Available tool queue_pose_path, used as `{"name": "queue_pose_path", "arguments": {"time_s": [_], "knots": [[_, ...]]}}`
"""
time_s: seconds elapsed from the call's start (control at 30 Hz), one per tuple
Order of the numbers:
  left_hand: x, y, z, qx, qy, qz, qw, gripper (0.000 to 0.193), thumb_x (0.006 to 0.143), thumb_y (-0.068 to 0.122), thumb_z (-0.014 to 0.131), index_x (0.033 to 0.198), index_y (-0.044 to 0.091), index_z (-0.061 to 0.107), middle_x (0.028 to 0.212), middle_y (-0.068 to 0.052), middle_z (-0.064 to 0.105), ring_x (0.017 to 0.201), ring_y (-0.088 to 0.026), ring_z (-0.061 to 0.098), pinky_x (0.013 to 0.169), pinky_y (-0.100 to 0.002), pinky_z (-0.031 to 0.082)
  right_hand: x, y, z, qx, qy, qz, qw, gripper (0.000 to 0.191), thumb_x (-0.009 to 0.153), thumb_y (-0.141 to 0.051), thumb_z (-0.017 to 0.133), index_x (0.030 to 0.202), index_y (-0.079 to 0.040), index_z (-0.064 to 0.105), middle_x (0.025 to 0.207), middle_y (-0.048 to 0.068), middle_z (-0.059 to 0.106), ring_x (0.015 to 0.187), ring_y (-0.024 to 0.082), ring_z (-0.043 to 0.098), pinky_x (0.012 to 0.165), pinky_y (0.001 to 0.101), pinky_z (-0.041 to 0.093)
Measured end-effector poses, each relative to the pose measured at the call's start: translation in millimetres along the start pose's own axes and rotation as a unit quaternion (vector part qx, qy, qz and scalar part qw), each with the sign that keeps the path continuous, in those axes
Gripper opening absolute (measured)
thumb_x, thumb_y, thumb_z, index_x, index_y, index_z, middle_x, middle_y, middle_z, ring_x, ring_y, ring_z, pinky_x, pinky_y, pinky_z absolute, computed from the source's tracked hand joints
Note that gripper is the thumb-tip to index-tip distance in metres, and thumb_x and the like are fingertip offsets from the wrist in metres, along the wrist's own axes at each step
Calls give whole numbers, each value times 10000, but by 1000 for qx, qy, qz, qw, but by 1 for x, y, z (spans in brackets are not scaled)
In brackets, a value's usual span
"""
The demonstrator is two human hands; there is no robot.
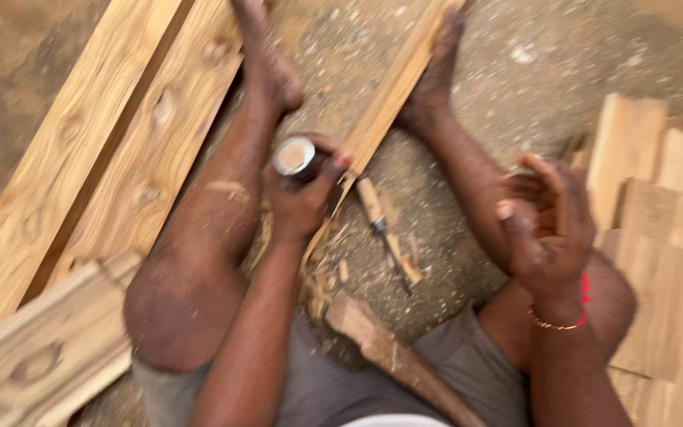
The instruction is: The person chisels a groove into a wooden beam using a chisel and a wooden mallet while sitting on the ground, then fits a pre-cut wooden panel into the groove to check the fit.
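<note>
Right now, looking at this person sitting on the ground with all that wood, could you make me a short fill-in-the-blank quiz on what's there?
1. The left hand grips a tool with a round ____ end.
2. The right hand is open and holds ____.
3. A red and gold ____ circles the right wrist.
4. The narrow wooden strip lies between the person's two bare ____.

Missing words: metal; nothing; bracelet; feet
</note>
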State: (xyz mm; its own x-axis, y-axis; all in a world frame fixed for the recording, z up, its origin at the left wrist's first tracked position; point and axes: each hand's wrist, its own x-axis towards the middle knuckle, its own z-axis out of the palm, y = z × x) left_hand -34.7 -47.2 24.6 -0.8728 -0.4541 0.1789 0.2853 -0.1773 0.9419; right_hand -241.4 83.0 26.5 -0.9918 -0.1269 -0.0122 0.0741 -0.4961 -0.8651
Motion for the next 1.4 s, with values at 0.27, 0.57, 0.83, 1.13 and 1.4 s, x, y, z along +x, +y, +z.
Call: {"name": "queue_pose_path", "arguments": {"time_s": [0.27, 0.57, 0.83, 1.13, 1.4], "knots": [[-1, 39, 4, 59, -134, 55, 988, 475, 954, -35, 681, 1387, 42, 504, 1176, -28, 592, 1079, -124, 629, 997, -259, 560, 7, -20, -13, -30, 62, 34, 997, 1037, 726, -790, 582, 1493, -192, 224, 1233, 160, 381, 1140, 332, 481, 933, 630, 502], [11, 37, 13, 92, -105, -7, 990, 308, 898, -6, 862, 1001, 42, 576, 899, -31, 578, 823, -107, 568, 747, -261, 493, 5, 8, -40, -7, 20, 26, 999, 859, 865, -639, 635, 1454, -64, 390, 1117, 163, 491, 1004, 269, 548, 838, 488, 538], [6, 14, 0, 57, -117, 11, 991, 273, 939, 185, 840, 831, 82, 612, 810, 13, 609, 746, -86, 567, 674, -241, 470, -119, -131, 5, -162, -252, -67, 952, 646, 1000, -438, 645, 1415, 36, 507, 945, 141, 634, 837, 186, 672, 737, 335, 596], [1, 2, -5, 58, -70, -15, 996, 313, 923, 232, 841, 788, 98, 593, 725, 28, 574, 650, -64, 508, 592, -230, 409, -181, -133, -147, -218, -341, -73, 912, 500, 1069, -270, 685, 1362, 120, 580, 872, 145, 714, 792, 156, 736, 711, 236, 611], [-1, 1, -4, 60, -76, 0, 995, 319, 928, 244, 849, 797, 99, 598, 750, 32, 580, 679, -67, 529, 621, -230, 436, -185, -139, -122, -267, -337, -54, 901, 442, 1048, -186, 666, 1384, 93, 601, 891, 121, 725, 825, 138, 739, 744, 205, 605]]}}
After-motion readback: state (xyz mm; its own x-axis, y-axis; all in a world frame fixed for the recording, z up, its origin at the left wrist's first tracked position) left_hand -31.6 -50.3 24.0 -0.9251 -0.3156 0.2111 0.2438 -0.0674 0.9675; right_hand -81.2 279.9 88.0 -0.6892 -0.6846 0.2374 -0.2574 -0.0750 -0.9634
